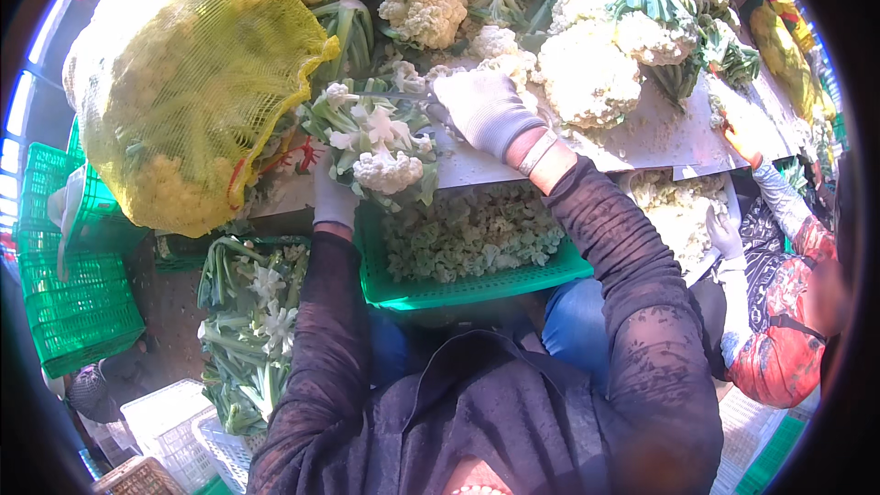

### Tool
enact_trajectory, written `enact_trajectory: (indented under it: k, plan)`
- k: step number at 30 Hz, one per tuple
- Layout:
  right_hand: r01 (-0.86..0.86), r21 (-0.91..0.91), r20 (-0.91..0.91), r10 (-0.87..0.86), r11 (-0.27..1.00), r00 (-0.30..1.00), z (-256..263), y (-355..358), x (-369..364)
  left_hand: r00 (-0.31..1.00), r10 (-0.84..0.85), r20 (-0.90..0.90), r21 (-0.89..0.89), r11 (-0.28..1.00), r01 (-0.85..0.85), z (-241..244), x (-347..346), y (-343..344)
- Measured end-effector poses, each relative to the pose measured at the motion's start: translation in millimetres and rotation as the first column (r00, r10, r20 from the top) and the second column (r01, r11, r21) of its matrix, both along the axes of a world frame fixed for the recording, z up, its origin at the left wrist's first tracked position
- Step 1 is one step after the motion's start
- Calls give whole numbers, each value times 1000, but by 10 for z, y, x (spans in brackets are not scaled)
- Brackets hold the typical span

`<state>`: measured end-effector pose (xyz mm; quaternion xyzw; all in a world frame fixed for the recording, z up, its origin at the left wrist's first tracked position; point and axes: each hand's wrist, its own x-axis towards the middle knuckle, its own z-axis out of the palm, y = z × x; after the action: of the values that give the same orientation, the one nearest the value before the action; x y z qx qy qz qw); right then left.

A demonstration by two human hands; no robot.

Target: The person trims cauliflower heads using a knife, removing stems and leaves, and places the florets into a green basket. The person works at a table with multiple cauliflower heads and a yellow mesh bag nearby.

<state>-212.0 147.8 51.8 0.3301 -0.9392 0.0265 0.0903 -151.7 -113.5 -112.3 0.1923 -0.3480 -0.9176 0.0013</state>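
Observation:
My gloved left hand (335, 196) holds a partly cut cauliflower head (386, 144) from its left side, at the table's near edge. Green leaves ring its pale stems, and one larger clump of florets is still on it. In my gloved right hand (478, 106) is a knife, its thin blade (392, 94) pointing left over the far side of that head. Below the edge, a green plastic crate (474, 292) holds many small cut florets (474, 234). Whole cauliflowers (588, 75) with trimmed leaves are piled beyond my hands.
A yellow mesh sack of cauliflowers (192, 96) lies at the left. Leaves and cut cores (254, 337) are heaped beside my left arm. Green crates (75, 275) stand far left, white crates (172, 426) lower left. A co-worker in red (784, 357) works at the right beside florets (677, 213).

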Motion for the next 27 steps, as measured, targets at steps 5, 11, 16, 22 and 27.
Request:
enact_trajectory:
  k: [5, 11, 16, 22, 27]
  plan:
    - [210, -86, 263, -181, 974, 948, 180, 253, 183, 997, -60, -57, -313, 949, 39, 2, 28, 70]
    - [717, -437, 855, 2, 543, 519, 213, 238, 897, 958, 87, -275, 62, 995, -72, 205, -49, 308]
    - [883, -266, 964, 128, 387, 235, -49, -94, 1230, 998, -8, -56, -340, 940, -11, -169, 60, 272]
    - [922, -126, 990, 109, 367, 92, -394, -360, 1218, 935, -329, -132, -933, 360, -5, -1473, 155, -493]
    - [823, -279, 949, 14, 495, 314, -744, -285, 1123, 923, -333, 195, -973, -187, 138, -550, 259, -64]
